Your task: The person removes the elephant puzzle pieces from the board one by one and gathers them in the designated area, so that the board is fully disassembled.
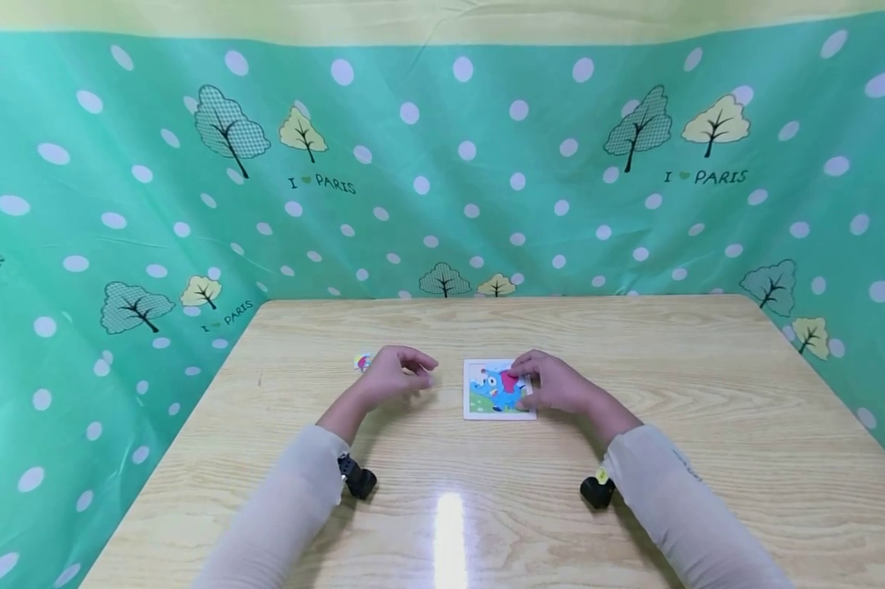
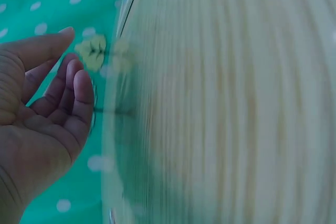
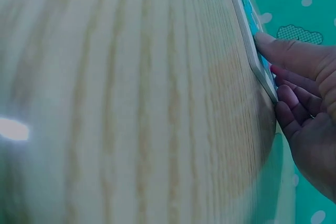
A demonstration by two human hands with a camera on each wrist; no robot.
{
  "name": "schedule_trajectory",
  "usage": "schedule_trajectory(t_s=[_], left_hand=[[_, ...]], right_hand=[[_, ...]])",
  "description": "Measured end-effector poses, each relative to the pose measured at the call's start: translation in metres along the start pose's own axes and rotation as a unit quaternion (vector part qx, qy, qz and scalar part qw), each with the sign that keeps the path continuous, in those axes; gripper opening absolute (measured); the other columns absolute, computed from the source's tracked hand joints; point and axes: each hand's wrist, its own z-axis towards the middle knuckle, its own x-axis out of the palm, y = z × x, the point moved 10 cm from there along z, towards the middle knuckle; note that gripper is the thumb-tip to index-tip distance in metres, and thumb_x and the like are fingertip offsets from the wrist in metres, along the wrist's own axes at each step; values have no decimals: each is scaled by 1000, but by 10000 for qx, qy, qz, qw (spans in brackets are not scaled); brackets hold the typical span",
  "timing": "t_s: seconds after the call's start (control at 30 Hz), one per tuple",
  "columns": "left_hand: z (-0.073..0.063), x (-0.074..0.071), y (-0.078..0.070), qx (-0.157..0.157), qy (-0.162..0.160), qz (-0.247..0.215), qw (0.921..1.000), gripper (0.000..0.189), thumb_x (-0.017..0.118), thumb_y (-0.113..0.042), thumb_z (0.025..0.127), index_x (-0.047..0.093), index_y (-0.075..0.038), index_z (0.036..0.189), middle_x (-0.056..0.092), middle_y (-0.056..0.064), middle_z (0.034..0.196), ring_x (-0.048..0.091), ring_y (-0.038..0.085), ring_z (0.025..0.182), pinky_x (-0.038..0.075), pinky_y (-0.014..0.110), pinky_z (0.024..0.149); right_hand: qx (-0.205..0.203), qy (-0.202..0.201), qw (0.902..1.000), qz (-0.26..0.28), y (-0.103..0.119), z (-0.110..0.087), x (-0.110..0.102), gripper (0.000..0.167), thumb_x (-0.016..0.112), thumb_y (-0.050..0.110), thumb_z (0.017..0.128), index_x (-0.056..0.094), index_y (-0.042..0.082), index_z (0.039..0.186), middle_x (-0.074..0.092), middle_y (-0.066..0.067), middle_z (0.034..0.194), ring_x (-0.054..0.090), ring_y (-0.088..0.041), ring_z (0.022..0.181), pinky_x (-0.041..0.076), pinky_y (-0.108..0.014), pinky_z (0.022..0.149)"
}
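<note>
A small framed jigsaw puzzle [image 1: 473, 415] lies flat on the table, with a blue cartoon elephant and a pinkish-red patch in its picture. My right hand [image 1: 558, 386] grips its right end, with bent fingers near the far corner and the thumb nearer me. In the right wrist view the thumb [image 3: 291, 56] touches the board's face while curled fingers sit by its edge; whether a separate piece lies under them is hidden. To the left, my left hand [image 1: 393, 378] hovers over the table, fingers loosely bent and holding nothing. Behind it lies a small colourful puzzle piece [image 1: 361, 361], partly covered.
The light wooden table [image 1: 442, 466] reflects a bright strip of light near its front. A green dotted cloth with printed trees [image 1: 442, 164] hangs behind the table and along both sides. Each wrist carries a small black camera [image 1: 597, 492].
</note>
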Motion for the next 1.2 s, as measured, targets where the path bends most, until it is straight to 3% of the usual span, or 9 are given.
schedule_trajectory(t_s=[0.4,0.63,0.87,1.2], left_hand=[[11,43,-24,249,460,897,9946,25,79,-11,82,75,-9,106,67,0,93,59,15,86,51,31,75],[23,62,-27,397,771,1366,9868,35,82,-16,80,72,-9,113,62,0,89,54,15,82,48,30,75],[29,67,-29,445,928,1958,9752,45,84,-21,78,70,-5,118,57,1,94,50,16,86,46,29,77],[33,72,-30,488,1137,2108,9697,36,85,-21,77,73,-5,107,56,2,90,49,15,82,44,26,71]], right_hand=[[138,75,9999,-4,-1,0,0,53,83,14,79,64,5,128,50,-8,133,41,-32,129,32,-49,110],[160,107,9998,48,-2,0,0,52,82,13,79,64,6,127,50,-8,133,42,-32,129,31,-50,110],[162,123,9997,133,-3,0,1,53,82,13,79,64,5,128,49,-7,133,41,-32,129,31,-50,110],[186,136,9996,145,-1,0,1,53,82,14,79,64,7,128,50,-6,132,41,-30,127,33,-49,109]])
